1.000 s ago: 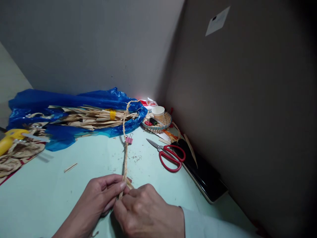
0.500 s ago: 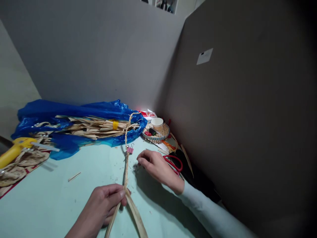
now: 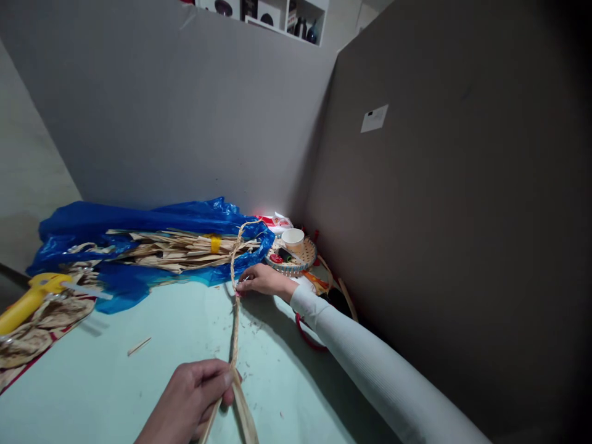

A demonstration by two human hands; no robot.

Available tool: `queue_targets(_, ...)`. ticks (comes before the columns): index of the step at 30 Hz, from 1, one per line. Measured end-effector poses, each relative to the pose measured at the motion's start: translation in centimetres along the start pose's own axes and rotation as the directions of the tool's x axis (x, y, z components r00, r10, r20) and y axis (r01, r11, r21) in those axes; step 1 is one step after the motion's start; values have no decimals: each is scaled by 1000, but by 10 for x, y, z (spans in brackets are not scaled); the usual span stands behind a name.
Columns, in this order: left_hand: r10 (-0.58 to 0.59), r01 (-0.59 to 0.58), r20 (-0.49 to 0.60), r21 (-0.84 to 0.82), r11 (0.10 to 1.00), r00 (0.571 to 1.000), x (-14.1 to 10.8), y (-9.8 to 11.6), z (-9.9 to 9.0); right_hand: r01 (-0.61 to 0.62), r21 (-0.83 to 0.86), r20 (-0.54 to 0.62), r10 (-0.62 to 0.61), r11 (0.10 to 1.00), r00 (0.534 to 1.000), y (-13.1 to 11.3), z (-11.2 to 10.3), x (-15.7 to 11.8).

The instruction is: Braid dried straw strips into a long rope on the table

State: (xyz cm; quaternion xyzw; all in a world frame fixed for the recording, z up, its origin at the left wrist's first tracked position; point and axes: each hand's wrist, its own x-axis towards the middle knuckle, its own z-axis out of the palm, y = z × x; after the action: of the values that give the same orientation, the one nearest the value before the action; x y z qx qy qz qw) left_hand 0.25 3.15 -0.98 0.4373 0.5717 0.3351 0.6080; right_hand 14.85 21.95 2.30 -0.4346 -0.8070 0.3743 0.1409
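- Two loose strips [image 3: 245, 414] run from the left hand toward the near edge of the tabletop [image 3: 92, 401], which lies out of view.
- The left hand [image 3: 192, 394] pinches the braid [image 3: 235, 336] between thumb and fingers, just where the strips part from it.
- From that pinch the braid's long axis points almost straight away, toward the far edge of the tabletop and well apart from its right edge; this line, with a hand at two places along it, is the relation that matters.
- The pink clip [image 3: 238, 295] sits on the braid farther along, on the far side of the left hand, so the right hand is clearly the nearer one to it.
- The right hand [image 3: 264, 280] comes in from the right side, its fingertips pressed together on the clip and covering most of it; whether the clip is squeezed open I cannot tell.
- Beyond the clip, the braid curves over the right end of the blue bag [image 3: 102, 223], by the tabletop's far edge, near the woven tray [image 3: 300, 266].
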Motion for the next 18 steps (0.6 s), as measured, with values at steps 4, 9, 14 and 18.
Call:
queue_targets(4, -58, 58, 1, -16, 998, 998, -1, 3, -3, -6, 114, 93, -4, 993, 996, 4, -5, 2)
queue_targets(9, -74, 74, -27, 27, 997, 997, -1, 3, -8, -29, 277, 198, -28, 960, 980, 8, -10, 7)
queue_targets(14, -72, 76, -62, 61, 995, 995, 2, 2, -11, -44, 378, 272, -65, 925, 960, 13, -12, 13)
queue_targets(18, -51, 56, -77, 60, 997, 996, 6, -1, -18, -31, 386, 252, -73, 922, 965, 17, -13, 19)
